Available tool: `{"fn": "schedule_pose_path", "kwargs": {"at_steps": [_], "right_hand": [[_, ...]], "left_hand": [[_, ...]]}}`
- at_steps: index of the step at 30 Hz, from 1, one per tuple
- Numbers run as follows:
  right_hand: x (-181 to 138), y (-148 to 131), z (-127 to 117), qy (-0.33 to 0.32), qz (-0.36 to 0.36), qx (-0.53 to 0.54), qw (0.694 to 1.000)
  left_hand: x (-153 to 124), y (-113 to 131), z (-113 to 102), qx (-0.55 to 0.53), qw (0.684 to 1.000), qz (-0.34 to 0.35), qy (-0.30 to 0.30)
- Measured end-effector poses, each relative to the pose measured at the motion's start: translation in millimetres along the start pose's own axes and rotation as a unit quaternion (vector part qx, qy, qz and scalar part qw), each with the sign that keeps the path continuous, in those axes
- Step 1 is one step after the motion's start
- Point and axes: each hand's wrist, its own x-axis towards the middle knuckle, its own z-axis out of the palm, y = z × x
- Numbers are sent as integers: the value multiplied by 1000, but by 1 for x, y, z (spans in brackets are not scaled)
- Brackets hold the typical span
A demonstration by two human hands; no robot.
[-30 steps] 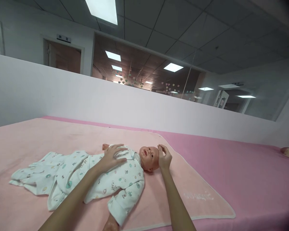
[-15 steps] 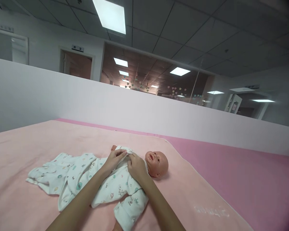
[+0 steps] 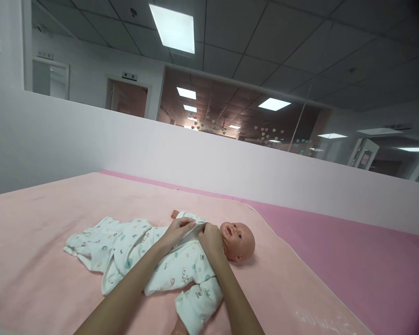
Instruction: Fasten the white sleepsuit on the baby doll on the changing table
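Observation:
A baby doll (image 3: 240, 243) lies on its back, its head to the right, dressed in a white printed baby outfit (image 3: 185, 267). At the doll's chest, my left hand (image 3: 177, 232) is closed with its fingers pinching the front of the cloth. My right hand (image 3: 210, 239) sits just beside it, nearer the doll's neck, with curled fingers gripping the same garment. Between the hands the cloth is pulled up a little. Whatever lies under my fingertips is hidden. One sleeve reaches toward me; a small doll hand (image 3: 175, 214) shows at the far sleeve.
A pale pink blanket (image 3: 282, 279) lies under the doll, over a darker pink mat (image 3: 335, 246). Behind runs a low white wall (image 3: 195, 153) with a glass pane above it. The outfit's lower part (image 3: 91, 246) spreads flat to the left.
The camera view has shifted, so everything sits further right. My right hand has curled more tightly at the doll's chest; the left keeps its pinch on the cloth.

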Motion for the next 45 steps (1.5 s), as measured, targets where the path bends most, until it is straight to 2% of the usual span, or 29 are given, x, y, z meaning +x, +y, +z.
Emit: {"fn": "schedule_pose_path", "kwargs": {"at_steps": [7, 10, 13, 15, 17, 19, 22, 24, 27, 30, 35, 45], "right_hand": [[-4, 2, 4, 41, -12, 41, 998], [-7, 8, -1, 127, -42, 76, 988], [-10, 20, -12, 252, -118, 96, 956], [-11, 26, -19, 324, -157, 122, 925], [-11, 29, -22, 376, -157, 180, 895], [-11, 25, -19, 401, -119, 264, 869], [-12, 13, -7, 382, -43, 395, 834], [-13, 4, 3, 344, -29, 449, 824], [-16, -2, 10, 299, -43, 453, 839], [-19, -3, 10, 277, -50, 421, 862], [-19, -4, 7, 246, -45, 407, 878], [-17, -1, 8, 239, -25, 410, 880]], "left_hand": [[0, 0, 0, 21, 1000, -6, 0], [0, 0, -1, 36, 999, 0, 12], [0, -2, 0, 76, 997, 13, 21], [-1, -3, 2, 118, 992, 35, -13], [-4, -1, 4, 145, 985, 50, -72], [-7, 2, 5, 135, 983, 45, -118], [-11, 8, 2, 33, 986, 16, -160], [-11, 9, -1, -43, 988, -9, -150], [-6, 5, -4, -158, 986, -43, -41], [0, -2, -5, -259, 962, -58, 55], [3, -5, -6, -288, 950, -78, 92], [7, -17, -9, -292, 952, -73, 61]]}}
